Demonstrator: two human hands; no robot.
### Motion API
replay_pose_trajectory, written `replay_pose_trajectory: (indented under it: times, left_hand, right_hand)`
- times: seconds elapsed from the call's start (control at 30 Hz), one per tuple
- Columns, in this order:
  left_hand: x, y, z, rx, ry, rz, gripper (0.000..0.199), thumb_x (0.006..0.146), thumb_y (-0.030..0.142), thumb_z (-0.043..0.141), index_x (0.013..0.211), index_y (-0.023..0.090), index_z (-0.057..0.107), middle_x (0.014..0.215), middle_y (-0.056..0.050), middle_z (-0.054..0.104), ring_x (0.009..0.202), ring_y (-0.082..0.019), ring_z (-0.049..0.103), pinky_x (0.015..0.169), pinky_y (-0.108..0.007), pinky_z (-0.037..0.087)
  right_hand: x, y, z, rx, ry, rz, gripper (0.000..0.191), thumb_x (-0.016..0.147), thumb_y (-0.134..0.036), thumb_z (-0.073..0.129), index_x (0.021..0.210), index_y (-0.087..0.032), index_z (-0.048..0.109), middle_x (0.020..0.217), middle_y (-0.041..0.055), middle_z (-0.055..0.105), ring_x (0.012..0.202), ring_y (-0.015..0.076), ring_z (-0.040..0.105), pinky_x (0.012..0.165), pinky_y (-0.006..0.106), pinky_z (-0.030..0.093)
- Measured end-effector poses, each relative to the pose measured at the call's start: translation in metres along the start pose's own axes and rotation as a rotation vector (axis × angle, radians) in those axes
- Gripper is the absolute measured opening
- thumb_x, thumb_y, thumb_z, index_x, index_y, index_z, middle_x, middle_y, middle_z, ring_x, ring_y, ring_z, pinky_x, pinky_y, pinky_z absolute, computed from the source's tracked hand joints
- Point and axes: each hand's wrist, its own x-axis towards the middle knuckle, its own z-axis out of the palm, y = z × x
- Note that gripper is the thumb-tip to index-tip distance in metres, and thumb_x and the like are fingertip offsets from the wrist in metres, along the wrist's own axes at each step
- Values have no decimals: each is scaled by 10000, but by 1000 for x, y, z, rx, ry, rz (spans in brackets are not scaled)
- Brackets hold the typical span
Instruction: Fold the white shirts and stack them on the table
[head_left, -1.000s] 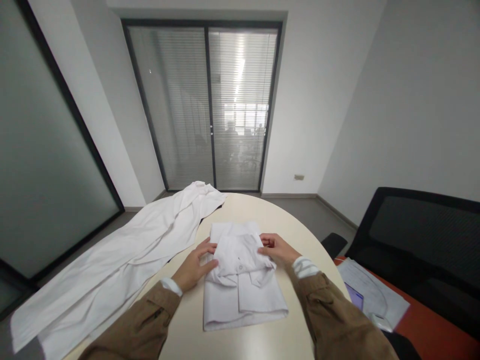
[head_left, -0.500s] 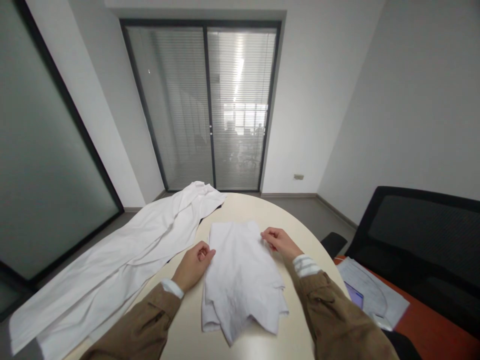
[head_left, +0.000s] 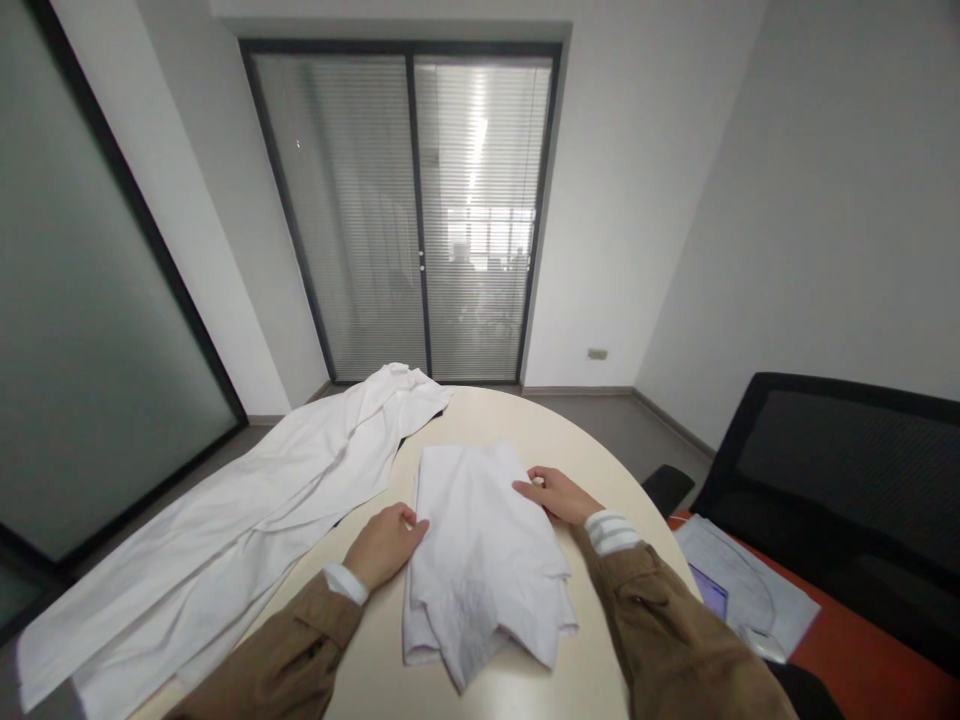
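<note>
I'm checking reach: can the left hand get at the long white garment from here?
Probably yes: the long white garment lies left of the left hand, with just a strip of tabletop between them.

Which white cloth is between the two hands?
The compact, folded-up cloth, flanked by the left hand and right hand. The other cloth is long and stretched out, left of both hands.
</note>
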Motion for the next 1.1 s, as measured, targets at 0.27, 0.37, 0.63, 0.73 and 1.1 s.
replay_pose_trajectory:
  times: [0.27,0.37,0.63,0.73,1.1]
  left_hand:
    - [-2,2,-10,-98,-205,-3,393,796,559,472,605,215,464,563,0,548,555,-170,517,563,-282,365]
    - [-1,-2,-15,-287,-367,-128,435,699,627,543,651,197,504,574,9,548,521,-146,505,515,-267,402]
    - [-11,9,-25,-292,-518,-115,520,627,503,721,976,141,590,617,-1,633,471,-141,555,443,-248,436]
    - [-15,9,-29,-308,-567,-76,563,602,408,782,1062,136,605,666,-5,665,505,-152,586,492,-261,474]
    - [-18,8,-28,-303,-592,17,524,641,402,786,1075,144,645,707,-29,715,572,-196,638,504,-262,480]
  right_hand:
    - [-10,-12,0,217,-192,19,608,615,-467,845,1087,-169,606,948,63,724,740,174,658,630,274,499]
    - [-13,-13,3,369,-282,-12,589,602,-404,852,1089,-169,620,1072,86,717,932,223,676,833,345,527]
    - [-16,-5,2,286,-426,65,658,561,-357,876,1149,-180,638,1000,64,739,922,244,679,833,370,536]
    - [-20,-11,0,294,-455,58,673,549,-331,877,1162,-179,642,1058,75,733,980,261,673,875,387,530]
    - [-23,-11,0,318,-506,82,634,574,-348,866,1142,-171,650,1109,88,722,1036,264,666,887,379,538]
